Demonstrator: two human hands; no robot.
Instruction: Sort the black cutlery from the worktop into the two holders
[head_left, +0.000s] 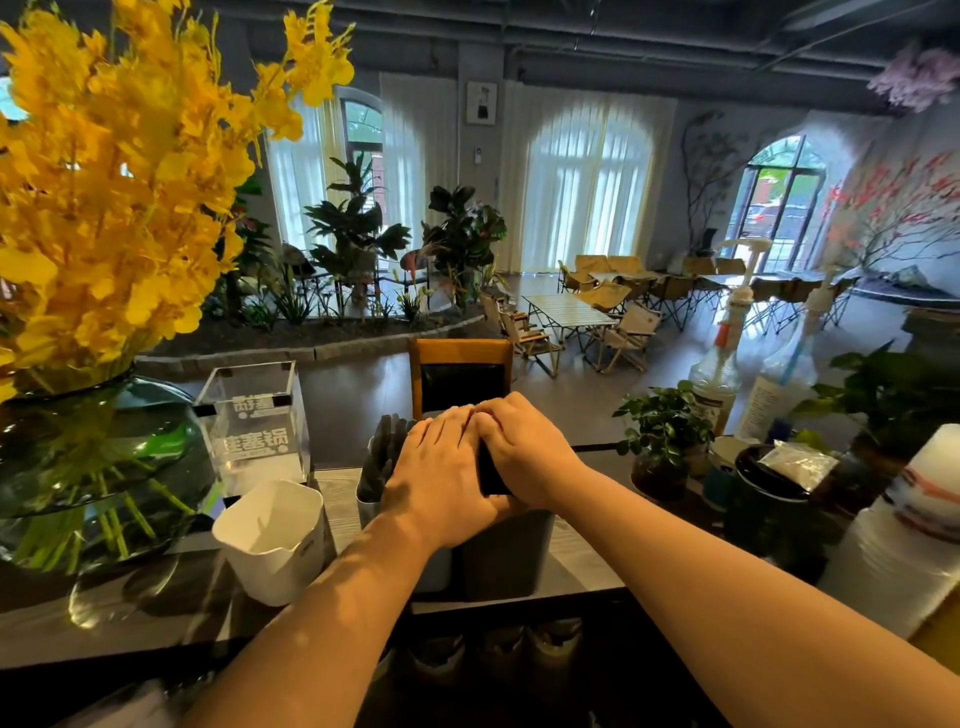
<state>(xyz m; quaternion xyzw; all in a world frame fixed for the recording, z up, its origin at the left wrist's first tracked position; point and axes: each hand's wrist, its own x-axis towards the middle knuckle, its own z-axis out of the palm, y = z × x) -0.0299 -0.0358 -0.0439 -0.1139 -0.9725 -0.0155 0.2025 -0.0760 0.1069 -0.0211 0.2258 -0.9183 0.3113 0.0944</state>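
My left hand (441, 470) and my right hand (522, 449) meet above the holders on the worktop. Between the palms shows a narrow black bundle of cutlery (491, 475), clasped by both hands; most of it is hidden. Directly below stands a dark holder (506, 558), its mouth covered by my hands. Just left of it, a light grey holder (368, 506) carries several black cutlery pieces (385, 447) standing upright, partly behind my left hand.
An empty white container (272, 535) stands left of the holders, with a clear acrylic box (254, 421) and a glass vase of yellow flowers (98, 457) beyond. On the right are a small potted plant (662, 441), pump bottles (719, 364) and a stack of cups (898, 561).
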